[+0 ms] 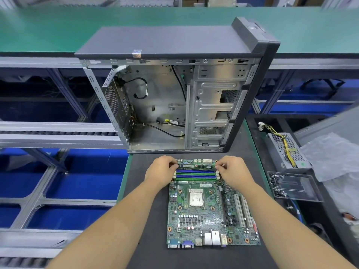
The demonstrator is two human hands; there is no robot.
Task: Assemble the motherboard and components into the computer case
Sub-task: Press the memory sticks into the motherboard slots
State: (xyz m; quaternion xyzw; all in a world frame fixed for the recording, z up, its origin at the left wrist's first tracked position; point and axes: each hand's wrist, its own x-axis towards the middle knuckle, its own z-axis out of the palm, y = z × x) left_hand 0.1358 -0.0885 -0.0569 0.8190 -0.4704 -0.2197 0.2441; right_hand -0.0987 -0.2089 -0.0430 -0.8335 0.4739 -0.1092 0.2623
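the motherboard (211,208) lies flat on the dark tabletop (147,249) in the lower centre of the frame, just in front of the open computer case (174,90), which stands at the upper centre. a memory module (196,166) sits over the farthest of the blue and green memory slots (196,174) at the board's far edge. the left hand (162,171) pinches the module's left end in a closed grip, and the right hand (236,170) pinches its right end the same way. to do this step well, keep the module square to the slot, match its notch to the slot key, confirm both end latches are open, then press evenly on both ends until the latches close; uneven pressure is likely to tilt the module or flex the board. the notch, the latch positions and whether the module has already entered the slot cannot be made out, since the fingers cover both ends. the case interior is partly in shadow, and its loose cables are hard to trace. at the right edge of the frame a power supply (288,150), a tray of screws (293,187) and clear plastic wrap (336,158) are partly cut off.
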